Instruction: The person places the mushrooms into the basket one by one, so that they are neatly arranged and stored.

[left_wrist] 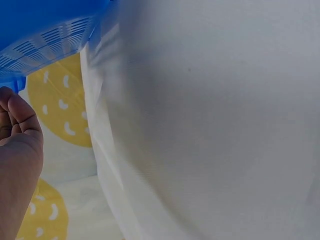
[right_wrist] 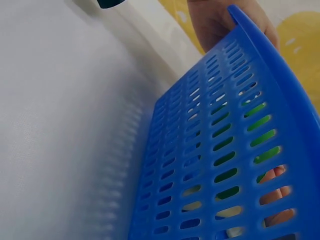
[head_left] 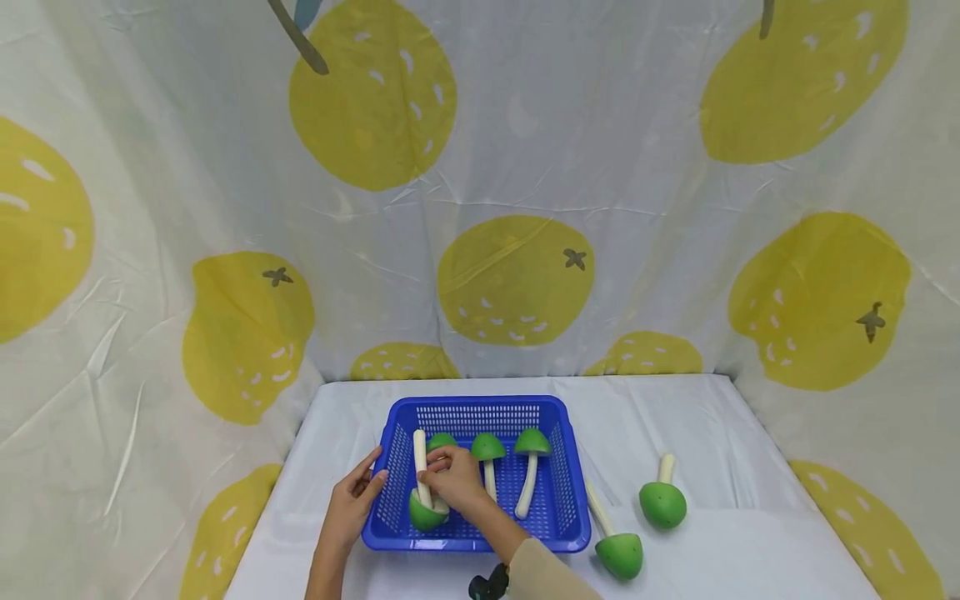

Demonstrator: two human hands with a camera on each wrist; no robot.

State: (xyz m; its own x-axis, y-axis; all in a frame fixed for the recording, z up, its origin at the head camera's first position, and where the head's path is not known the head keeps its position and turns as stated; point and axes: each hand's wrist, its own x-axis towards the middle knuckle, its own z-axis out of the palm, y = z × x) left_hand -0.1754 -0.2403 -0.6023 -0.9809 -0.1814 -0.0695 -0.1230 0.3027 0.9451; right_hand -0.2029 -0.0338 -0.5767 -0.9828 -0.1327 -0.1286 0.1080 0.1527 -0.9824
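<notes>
In the head view, a blue plastic basket (head_left: 480,544) with slotted walls holds several mushrooms with green caps and white stems. My right hand (head_left: 459,483) reaches in over the front rim and pinches the stem of one mushroom (head_left: 427,515), which stands cap down at the basket's left side. Behind that hand, another mushroom (head_left: 442,439) is partly hidden. Two more lie with caps toward the back, a middle mushroom (head_left: 488,447) and a right one (head_left: 532,442). My left hand (head_left: 347,504) grips the basket's left rim, thumb over the edge.
Right of the basket, on the white cloth-covered table (head_left: 750,550), lie two mushrooms: one near the front corner (head_left: 619,556), one farther right (head_left: 663,504). A lemon-print curtain (head_left: 517,183) encloses the back and sides. A dark object (head_left: 489,582) shows by the right sleeve.
</notes>
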